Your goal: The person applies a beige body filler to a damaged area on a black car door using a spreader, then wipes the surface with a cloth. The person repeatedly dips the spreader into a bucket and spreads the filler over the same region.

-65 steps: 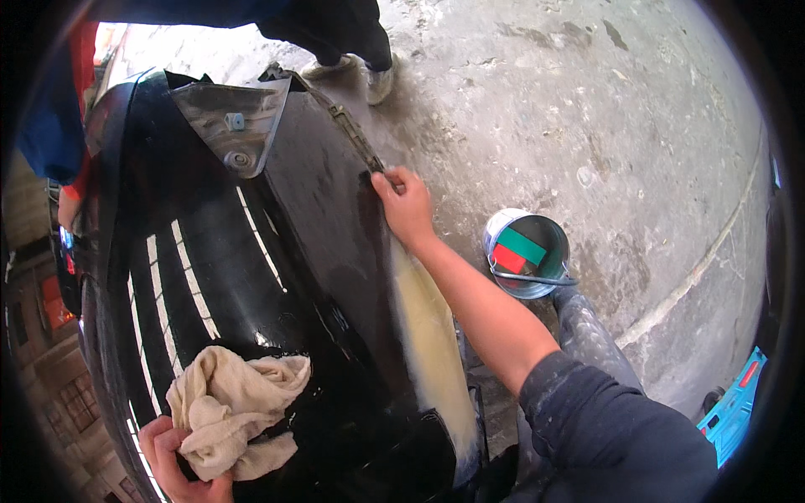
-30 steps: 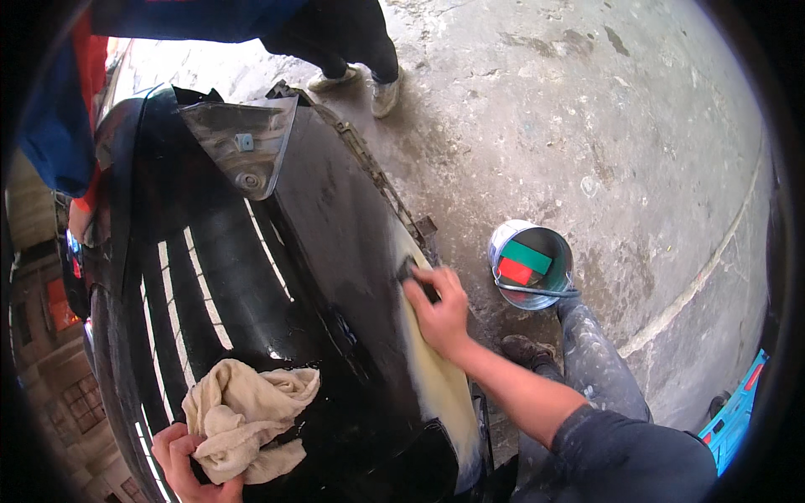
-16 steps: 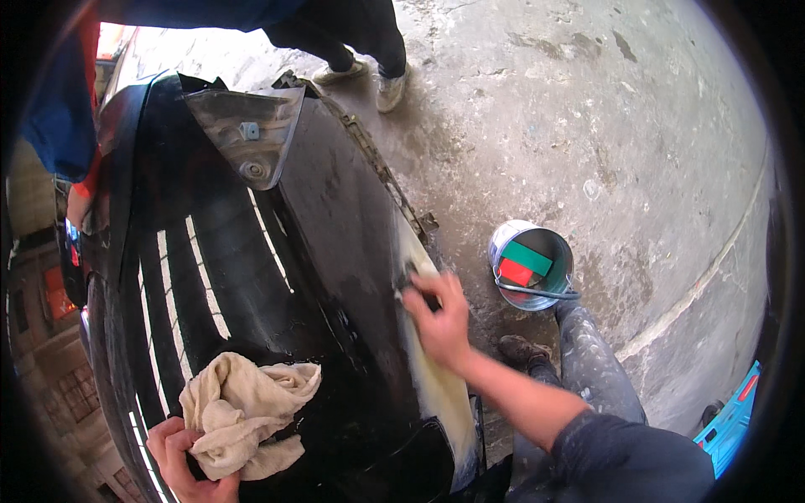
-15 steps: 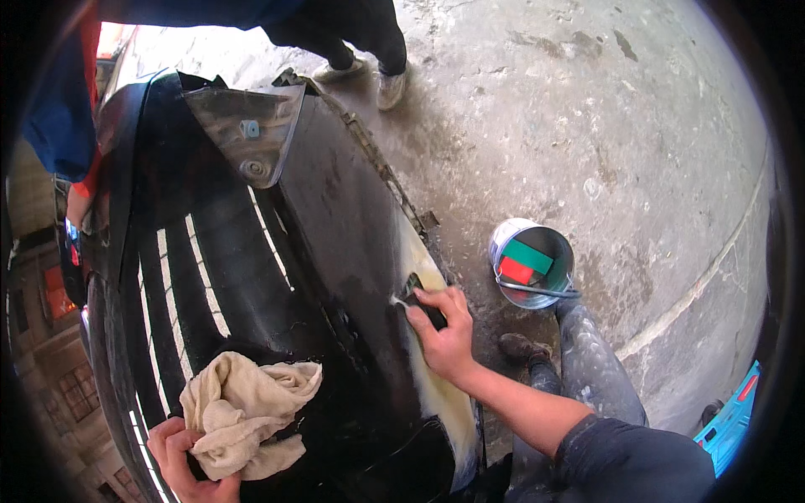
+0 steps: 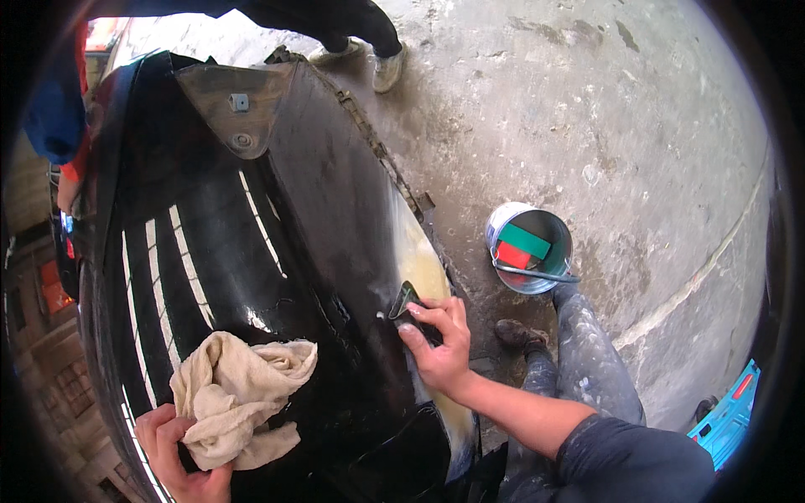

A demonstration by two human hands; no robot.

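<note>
A glossy black car body panel (image 5: 243, 277) lies in front of me. Along its right edge runs a cream-coloured filler patch (image 5: 419, 256) with greyish, dulled paint beside it. My right hand (image 5: 440, 348) pinches a dark, folded sheet of sandpaper (image 5: 404, 298) against the panel at the patch's border; a corner of the sheet sticks up past the fingers. At lower left, my left hand (image 5: 180, 457) grips the edge of a crumpled beige cloth (image 5: 239, 398), which rests on the black surface.
On the concrete floor (image 5: 654, 168) to the right stands a bucket (image 5: 527, 285) holding green and red blocks, beside my leg (image 5: 591, 352). Another person (image 5: 323, 21) stands at the panel's far end, one hand at its left side. A bright blue object (image 5: 728, 415) lies at far right.
My right hand has slid toward me along the filler's edge, and the sandpaper's corner now stands up more. The scene has shifted slightly upward in view. My left hand still holds the cloth.
</note>
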